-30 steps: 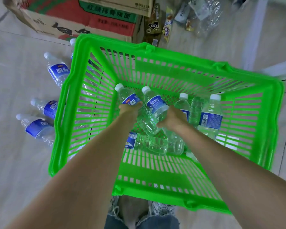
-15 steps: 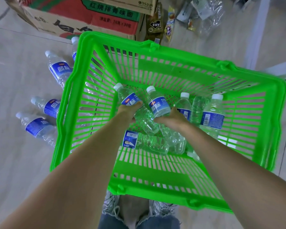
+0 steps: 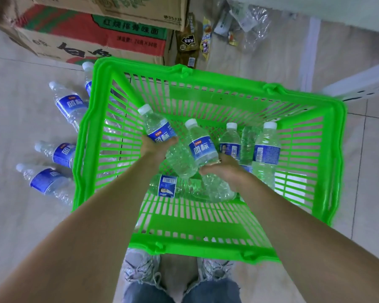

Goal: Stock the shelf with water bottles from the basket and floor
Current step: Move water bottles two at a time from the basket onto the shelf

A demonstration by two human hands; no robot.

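Note:
Both my arms reach down into a bright green plastic basket (image 3: 328,149) on the floor. My left hand (image 3: 155,147) grips a clear water bottle (image 3: 157,125) with a blue label, cap pointing up and away. My right hand (image 3: 222,169) grips a second such bottle (image 3: 200,143), tilted the same way. Under them another bottle (image 3: 179,186) lies flat on the basket bottom. Two bottles (image 3: 266,147) stand upright at the right side of the basket. Several more bottles (image 3: 67,103) lie on the tiled floor left of the basket.
Stacked cardboard boxes (image 3: 92,33) stand just beyond the basket. Snack packets and crumpled clear wrap (image 3: 247,16) lie on the floor at the top right. A white shelf edge (image 3: 363,82) enters from the right. My shoes (image 3: 140,267) stand against the basket's near wall.
Both hands have lifted their bottles a little off the pile, so the caps and labels stand higher. The view has tilted down slightly, showing more of the boxes.

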